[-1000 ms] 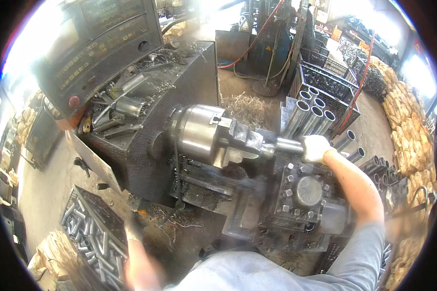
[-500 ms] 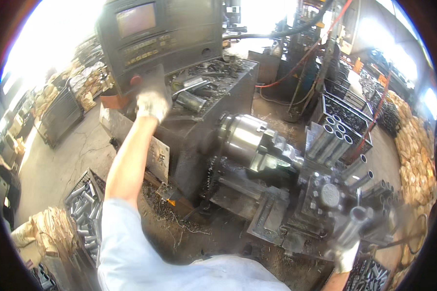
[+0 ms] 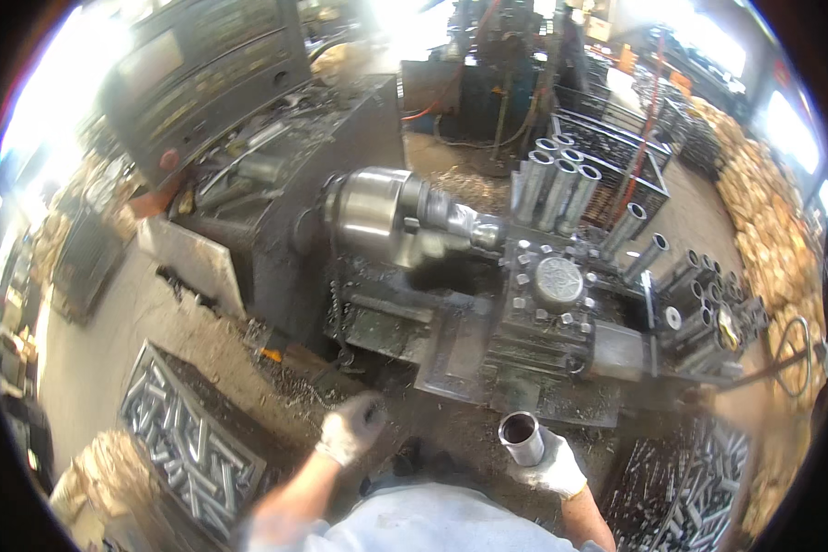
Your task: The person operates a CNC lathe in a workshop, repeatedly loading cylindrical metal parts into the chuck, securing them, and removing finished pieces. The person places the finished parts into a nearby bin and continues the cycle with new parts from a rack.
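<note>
Right hand, in a pale work glove, grips a short metal tube low in front of the person's body, below the lathe carriage. The tube is a thick-walled steel cylinder, bright and worn on its outside, held nearly upright with its open end tilted toward the viewer; the bore appears dark and rusty brown. Only the upper part of the tube shows, the lower part being enclosed by the gloved fingers.

Left hand, also gloved, hangs free over the chip-strewn floor with fingers curled loosely inward, grasping nothing visible; motion blur softens its outline.

Above both hands stands the lathe: a bright chuck holding a workpiece whose form is blurred, and a tool turret studded with bolts just to its right. Similar tubes stand upright in a rack behind the turret. A crate of tubes lies on the floor to the person's left; a second one at lower right is smeared and partly cut off by the lens rim.
</note>
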Demonstrator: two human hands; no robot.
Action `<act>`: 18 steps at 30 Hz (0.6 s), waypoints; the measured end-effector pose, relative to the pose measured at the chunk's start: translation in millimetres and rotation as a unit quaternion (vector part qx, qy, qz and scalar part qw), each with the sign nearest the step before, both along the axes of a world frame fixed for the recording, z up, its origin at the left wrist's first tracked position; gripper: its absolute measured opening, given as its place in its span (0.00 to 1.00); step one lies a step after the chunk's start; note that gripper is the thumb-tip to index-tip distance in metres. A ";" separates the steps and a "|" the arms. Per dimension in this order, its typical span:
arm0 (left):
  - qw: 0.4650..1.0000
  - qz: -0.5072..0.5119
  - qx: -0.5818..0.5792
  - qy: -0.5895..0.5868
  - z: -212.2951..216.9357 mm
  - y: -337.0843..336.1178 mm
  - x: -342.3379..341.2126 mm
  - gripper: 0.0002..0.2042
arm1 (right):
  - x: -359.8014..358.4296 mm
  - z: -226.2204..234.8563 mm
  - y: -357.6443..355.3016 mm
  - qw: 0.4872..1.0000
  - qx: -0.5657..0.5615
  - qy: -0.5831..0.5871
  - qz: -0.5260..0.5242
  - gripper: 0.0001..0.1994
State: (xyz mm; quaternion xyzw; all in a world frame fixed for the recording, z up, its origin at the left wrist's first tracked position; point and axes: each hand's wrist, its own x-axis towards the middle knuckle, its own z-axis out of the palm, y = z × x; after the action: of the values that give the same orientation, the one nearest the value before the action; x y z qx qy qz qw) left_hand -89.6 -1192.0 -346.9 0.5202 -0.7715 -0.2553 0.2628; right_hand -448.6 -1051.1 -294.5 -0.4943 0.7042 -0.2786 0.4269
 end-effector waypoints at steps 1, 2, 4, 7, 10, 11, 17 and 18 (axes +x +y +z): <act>0.986 0.030 0.159 -0.028 -25.6 31.9 3.4 0.13 | -1.3 -8.2 -4.4 0.999 0.042 -0.005 0.021 0.32; 0.965 0.028 0.234 -0.112 -44.6 58.1 11.2 0.16 | -1.1 -16.1 -8.6 0.999 0.012 -0.016 0.049 0.32; 0.934 0.021 0.308 -0.177 -68.9 106.7 27.8 0.20 | 2.3 -30.8 -13.1 0.995 -0.002 -0.010 0.101 0.33; 0.933 0.074 0.317 -0.156 -82.0 165.7 50.4 0.21 | 22.0 -47.1 -15.0 0.979 -0.014 0.061 0.192 0.34; 0.926 0.139 0.310 -0.163 -84.6 222.8 74.8 0.24 | 70.1 -57.6 -15.9 0.944 -0.060 0.094 0.310 0.32; 0.932 0.166 0.283 -0.156 -84.8 246.7 85.6 0.24 | 92.2 -60.8 -15.9 0.926 -0.062 0.112 0.356 0.32; 0.834 0.470 0.284 -0.050 -82.0 451.5 153.4 0.23 | 290.0 -78.2 15.7 0.859 0.001 -0.015 0.512 0.21; 0.793 0.517 0.319 -0.052 -85.0 492.0 160.9 0.23 | 327.0 -80.7 32.1 0.840 0.005 -0.034 0.542 0.21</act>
State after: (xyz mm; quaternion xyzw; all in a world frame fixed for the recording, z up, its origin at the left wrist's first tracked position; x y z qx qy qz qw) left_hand 71.3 -700.0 -431.9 0.9081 -0.2751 -0.2859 0.1341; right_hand -121.6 -1019.0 -375.2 -0.7851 0.3099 -0.0161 0.5360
